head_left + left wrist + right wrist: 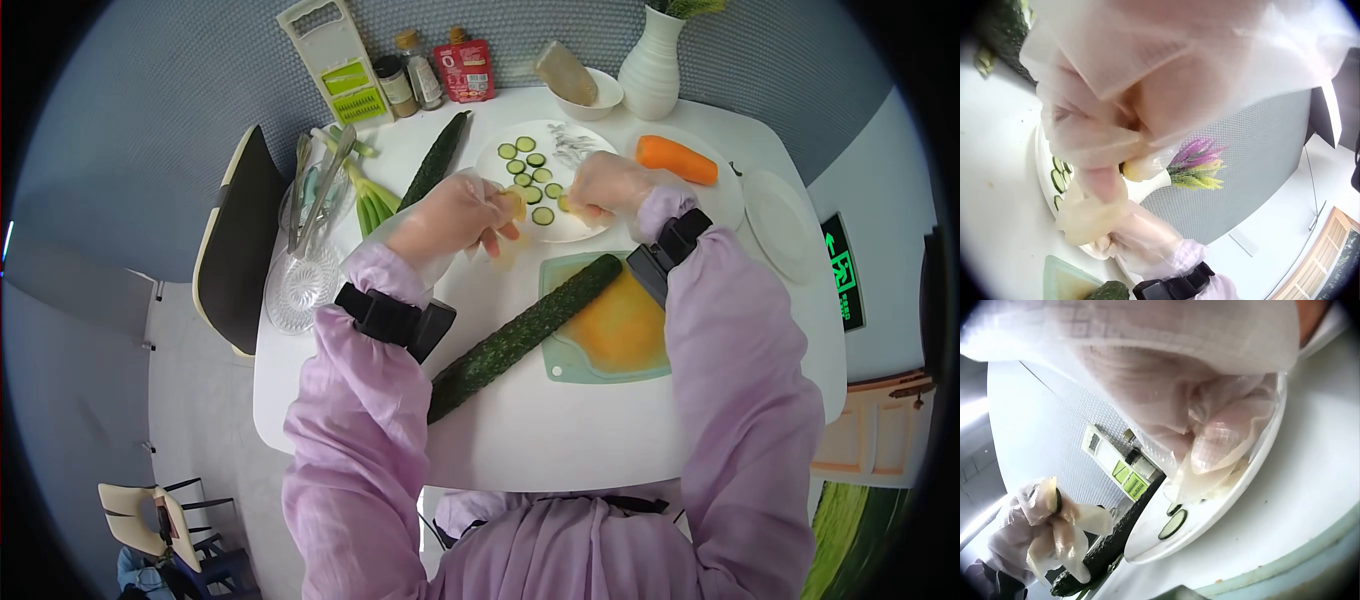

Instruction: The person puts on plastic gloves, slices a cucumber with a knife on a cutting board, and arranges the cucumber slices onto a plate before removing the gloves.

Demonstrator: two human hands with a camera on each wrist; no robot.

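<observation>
Both hands wear loose, clear plastic gloves. The left hand [455, 220] is raised beside the plate's left edge. Its thumb and finger pinch a dark-edged cucumber slice [1055, 499], seen edge-on in the right wrist view. Over the right part of the white plate [560, 232], the right hand [612, 187] reaches down with bent fingers, its fingertips at the plate's surface. The glove hides what lies under those fingertips; I cannot tell whether they hold a slice. Several cucumber slices [543, 215] lie spread on the plate. A long whole cucumber [525, 332] lies nearer the body.
The cucumber's far end lies across a green-rimmed cutting board [553, 365]. A carrot [677, 159] rests on a plate at right. Another cucumber [437, 160], scallions [372, 200] and glass dishes [300, 290] are at left. Behind stand a grater [335, 60], seasonings and a vase [652, 65].
</observation>
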